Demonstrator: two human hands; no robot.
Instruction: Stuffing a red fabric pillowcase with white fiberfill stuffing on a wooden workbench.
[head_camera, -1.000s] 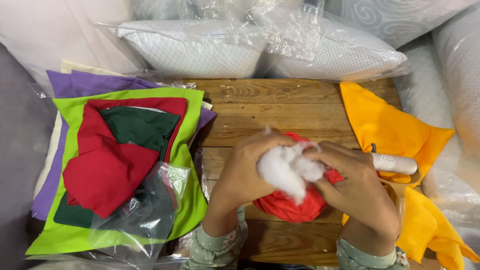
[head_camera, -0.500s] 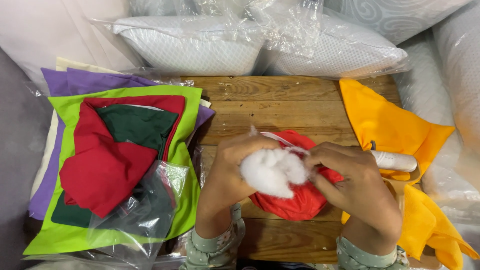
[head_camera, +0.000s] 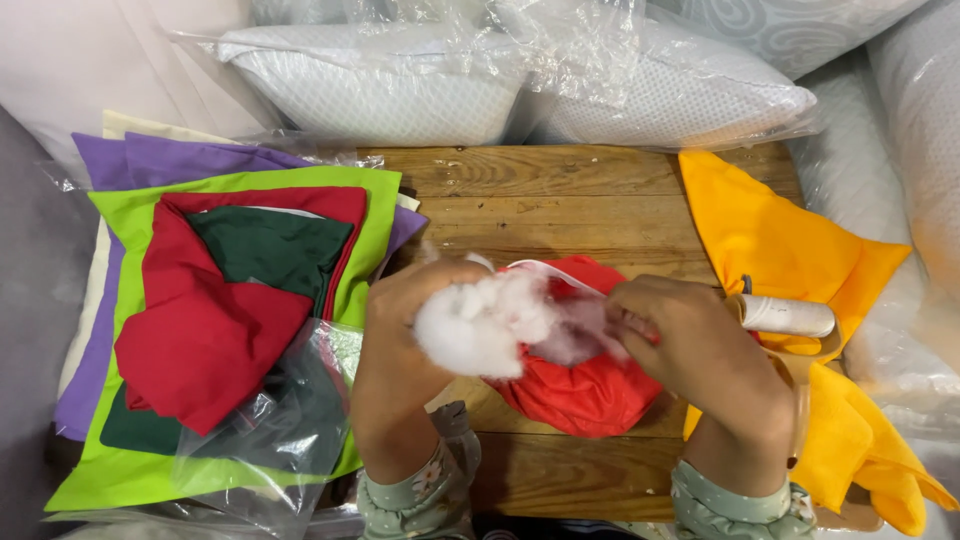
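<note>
A red fabric cover (head_camera: 580, 385) lies bunched on the wooden table (head_camera: 560, 205) in front of me. A wad of white stuffing (head_camera: 480, 325) sits at its opening. My left hand (head_camera: 400, 340) grips the left side of the wad. My right hand (head_camera: 690, 345) pinches the wad's right end against the cover's white-edged opening. Both wrists show green floral cuffs.
A pile of fabric covers lies at the left: purple, lime green (head_camera: 130, 470), red (head_camera: 200, 345) and dark green, partly under a clear plastic bag (head_camera: 270, 420). Yellow fabric (head_camera: 780, 240) and a white thread spool (head_camera: 785, 315) lie at the right. Bagged white pillows (head_camera: 420, 85) line the back.
Both hands have shifted slightly left and down with the stuffing. The wad has been pulled longer between the hands over the red cover.
</note>
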